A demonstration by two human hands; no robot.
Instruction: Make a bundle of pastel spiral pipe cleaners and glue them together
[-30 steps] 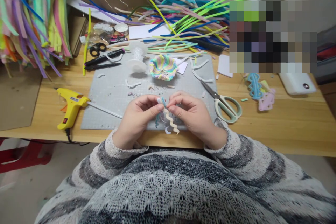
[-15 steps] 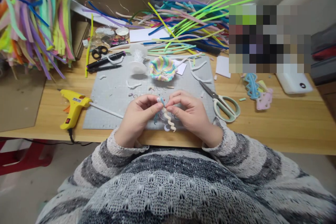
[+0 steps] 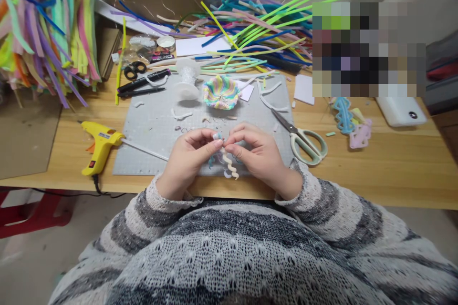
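My left hand [image 3: 195,155] and my right hand [image 3: 252,150] meet over the front of a grey cutting mat [image 3: 143,119]. Between the fingertips of both is a small bundle of curled pipe cleaners [image 3: 229,162], with a cream spiral, a blue one and a pale lilac one hanging down. The left thumb and fingers pinch its top, where a bit of light blue shows. Pressed together, the right thumb and forefinger close on the bundle's side; what exactly they grip is too small to see. Just beyond lies a striped pastel pipe-cleaner flower shape [image 3: 222,93].
A yellow glue gun [image 3: 102,145] lies left, its cord over the table edge. Scissors [image 3: 306,145] rest open-bladed at right. Behind the mat are a spool [image 3: 188,81], black markers [image 3: 143,83], black tape rolls [image 3: 135,70] and heaped pipe cleaners [image 3: 257,28]. Bundled ones [image 3: 53,33] hang at left.
The light blue piece at the top of the bundle has tipped leftward toward my left fingertips. Both hands stay nearly in place, still pinching.
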